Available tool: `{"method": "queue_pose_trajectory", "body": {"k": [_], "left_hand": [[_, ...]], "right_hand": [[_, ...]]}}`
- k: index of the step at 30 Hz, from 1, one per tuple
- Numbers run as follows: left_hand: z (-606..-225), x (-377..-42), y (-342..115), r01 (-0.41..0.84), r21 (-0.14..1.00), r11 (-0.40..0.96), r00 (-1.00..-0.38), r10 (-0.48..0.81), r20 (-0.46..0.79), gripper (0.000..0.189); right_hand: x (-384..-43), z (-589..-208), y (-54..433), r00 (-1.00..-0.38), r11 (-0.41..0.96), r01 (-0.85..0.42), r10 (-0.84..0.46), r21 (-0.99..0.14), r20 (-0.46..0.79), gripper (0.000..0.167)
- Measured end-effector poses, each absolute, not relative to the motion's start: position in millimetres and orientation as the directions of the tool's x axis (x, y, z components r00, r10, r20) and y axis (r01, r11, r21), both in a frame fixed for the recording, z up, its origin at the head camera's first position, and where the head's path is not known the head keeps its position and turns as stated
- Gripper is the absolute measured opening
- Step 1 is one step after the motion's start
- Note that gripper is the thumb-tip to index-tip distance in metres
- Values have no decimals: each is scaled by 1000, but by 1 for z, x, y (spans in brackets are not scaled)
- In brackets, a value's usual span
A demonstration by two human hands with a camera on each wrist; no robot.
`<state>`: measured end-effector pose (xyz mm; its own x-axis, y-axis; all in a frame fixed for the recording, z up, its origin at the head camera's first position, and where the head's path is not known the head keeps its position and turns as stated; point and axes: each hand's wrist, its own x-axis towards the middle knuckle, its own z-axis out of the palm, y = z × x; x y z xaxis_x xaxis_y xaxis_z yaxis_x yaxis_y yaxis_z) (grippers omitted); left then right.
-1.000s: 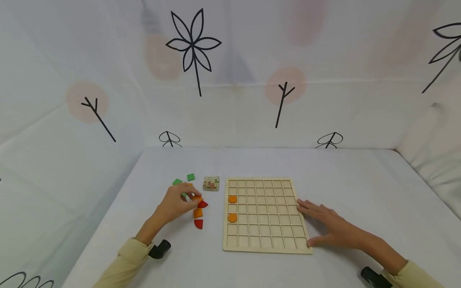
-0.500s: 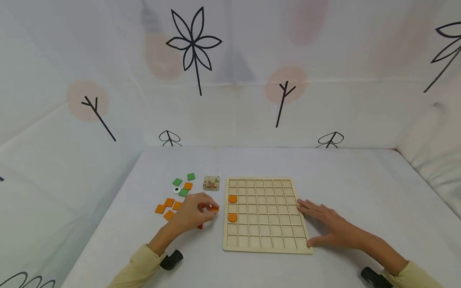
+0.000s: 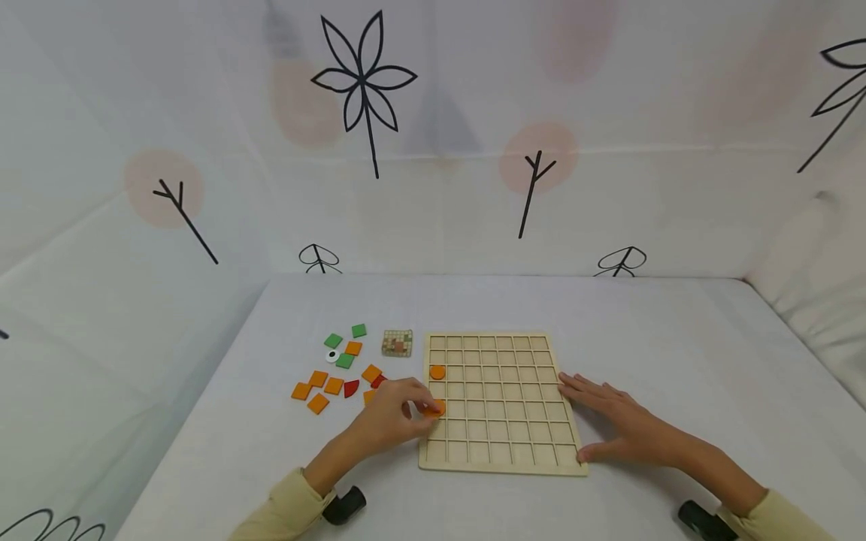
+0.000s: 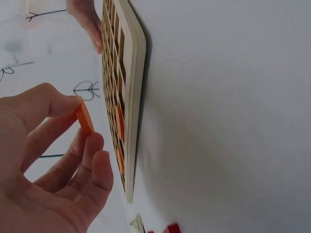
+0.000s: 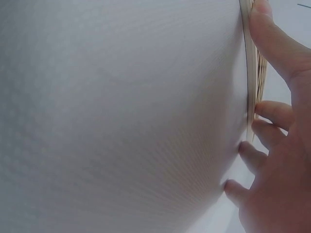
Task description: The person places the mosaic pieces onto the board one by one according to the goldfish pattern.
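My left hand (image 3: 395, 415) pinches a thin orange tile (image 4: 84, 118) between thumb and fingers, above the left column of a wooden grid board (image 3: 510, 412). Two orange pieces lie in that column: a round one (image 3: 437, 372) in full view, and a nearer one (image 4: 120, 123) partly covered by the hand in the head view. At the board's right edge rests my right hand (image 3: 625, 427), its fingers spread and touching the rim. In the right wrist view its thumb (image 5: 274, 43) lies on the board's edge.
Left of the board lie several loose orange tiles (image 3: 319, 403), green tiles (image 3: 333, 341), red pieces (image 3: 351, 388) and a white piece with a black dot (image 3: 332, 356). Behind them is a small patterned card (image 3: 397, 343). The white table (image 3: 683, 338) extends right.
My left hand has moved right from the loose pieces to the board's left column, carrying an orange tile. The right hand has stayed at the board's edge.
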<state>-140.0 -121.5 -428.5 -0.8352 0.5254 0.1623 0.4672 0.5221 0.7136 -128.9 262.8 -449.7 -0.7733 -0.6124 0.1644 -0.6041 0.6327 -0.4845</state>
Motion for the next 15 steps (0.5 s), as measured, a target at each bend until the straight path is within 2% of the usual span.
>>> {"method": "queue_pose_trajectory", "body": {"k": [8,15], "left_hand": [[-433,-139,-104,476,754,452,-801,578,159,8],[-436,-138,-89,445,749,491,-803,589,91,9]], "right_hand": [[-129,-450,263,-778,635,-596,-609,-491,157,88],[-129,-450,263,-786,640,-582,-600,-502,147,89]]}}
